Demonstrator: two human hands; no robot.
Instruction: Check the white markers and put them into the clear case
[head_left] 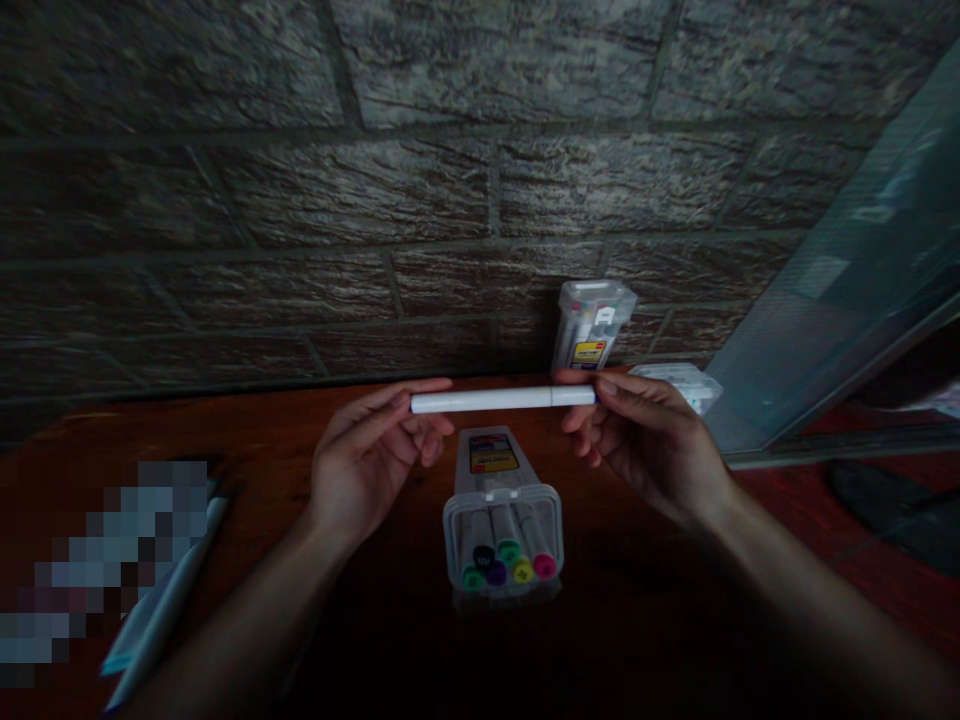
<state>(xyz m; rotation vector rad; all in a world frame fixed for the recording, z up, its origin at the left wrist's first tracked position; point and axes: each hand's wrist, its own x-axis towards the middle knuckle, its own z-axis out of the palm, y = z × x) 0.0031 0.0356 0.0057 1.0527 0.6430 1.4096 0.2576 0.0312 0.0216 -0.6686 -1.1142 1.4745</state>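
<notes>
I hold a white marker level in front of me, one end in each hand. My left hand pinches its left end between thumb and fingers. My right hand pinches the right end, near a seam in the marker's body. Below the marker, a clear plastic marker case lies on the dark red-brown table, its open end toward me, showing several markers with green, purple, yellow and pink caps.
A second clear marker case stands upright against the stone-brick wall, with a clear lid-like piece beside it. A glass pane slants at the right. White paper or a booklet lies at the left.
</notes>
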